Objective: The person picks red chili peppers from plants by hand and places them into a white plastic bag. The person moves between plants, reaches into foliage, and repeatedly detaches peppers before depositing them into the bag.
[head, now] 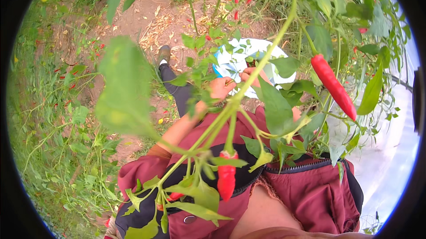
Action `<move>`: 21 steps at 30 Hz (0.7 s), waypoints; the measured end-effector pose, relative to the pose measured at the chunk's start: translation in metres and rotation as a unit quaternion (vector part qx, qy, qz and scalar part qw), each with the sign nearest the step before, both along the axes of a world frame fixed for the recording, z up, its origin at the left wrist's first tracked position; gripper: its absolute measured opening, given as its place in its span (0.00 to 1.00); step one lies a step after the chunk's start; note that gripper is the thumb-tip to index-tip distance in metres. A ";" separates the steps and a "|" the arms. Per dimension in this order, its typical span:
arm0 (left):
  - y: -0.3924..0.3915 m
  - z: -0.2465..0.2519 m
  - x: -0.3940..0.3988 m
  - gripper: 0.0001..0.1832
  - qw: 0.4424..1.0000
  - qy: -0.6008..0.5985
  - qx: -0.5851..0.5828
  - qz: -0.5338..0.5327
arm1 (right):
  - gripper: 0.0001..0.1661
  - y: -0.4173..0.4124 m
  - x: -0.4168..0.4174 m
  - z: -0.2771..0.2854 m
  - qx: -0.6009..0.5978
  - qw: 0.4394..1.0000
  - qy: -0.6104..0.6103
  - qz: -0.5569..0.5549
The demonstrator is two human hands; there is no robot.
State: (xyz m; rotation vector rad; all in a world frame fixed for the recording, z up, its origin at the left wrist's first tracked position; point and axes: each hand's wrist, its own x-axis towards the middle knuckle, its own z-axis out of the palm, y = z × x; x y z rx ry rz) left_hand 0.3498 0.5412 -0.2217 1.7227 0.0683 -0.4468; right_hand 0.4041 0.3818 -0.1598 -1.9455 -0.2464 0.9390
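Observation:
My left hand (pixel 221 87) is in front of my body with its fingers curled and fingertips together; whether anything small is pinched there is unclear. Close beside it, my right hand (pixel 254 76) reaches over the opening of a white and blue bag or lined container (pixel 281 52). A stem and leaves partly cover the right hand, and its grip cannot be made out. Across the view, near the camera, runs a green chili pepper branch (pixel 258 67). From it hang a long red chili pepper (pixel 333 87) and a shorter red chili pepper (pixel 227 177).
Chili plants (pixel 66 139) with several red fruits crowd the left side. More foliage (pixel 352 9) and pale plastic sheeting (pixel 382 165) lie to the right. Bare soil with dry leaves (pixel 156 29) stretches ahead. My shoe (pixel 164 54) stands on the ground.

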 end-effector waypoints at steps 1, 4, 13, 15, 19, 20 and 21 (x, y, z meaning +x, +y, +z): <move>0.002 0.002 -0.002 0.14 1.000 0.012 0.014 -0.005 | 0.13 0.001 -0.001 0.009 0.006 1.000 0.016 -0.025; 0.003 -0.008 -0.010 0.14 0.999 0.002 0.023 -0.022 | 0.12 -0.003 0.011 0.022 0.053 0.994 -0.065 -0.069; -0.003 -0.039 -0.044 0.15 0.987 0.033 -0.153 -0.029 | 0.08 0.005 0.121 0.032 0.185 0.931 0.110 -0.294; -0.004 -0.040 -0.045 0.15 0.987 0.030 -0.148 -0.048 | 0.07 0.007 0.138 0.023 0.161 0.933 0.180 -0.267; -0.004 -0.021 -0.028 0.17 0.980 0.037 0.086 -0.176 | 0.22 0.038 0.147 -0.002 -0.106 0.956 -0.150 -0.230; -0.003 -0.020 -0.031 0.17 0.987 0.035 0.067 -0.144 | 0.31 0.043 0.150 -0.005 -0.173 0.944 -0.220 -0.178; -0.003 -0.018 -0.030 0.16 0.987 0.015 0.068 -0.144 | 0.30 0.048 0.151 -0.009 -0.240 0.925 -0.257 -0.148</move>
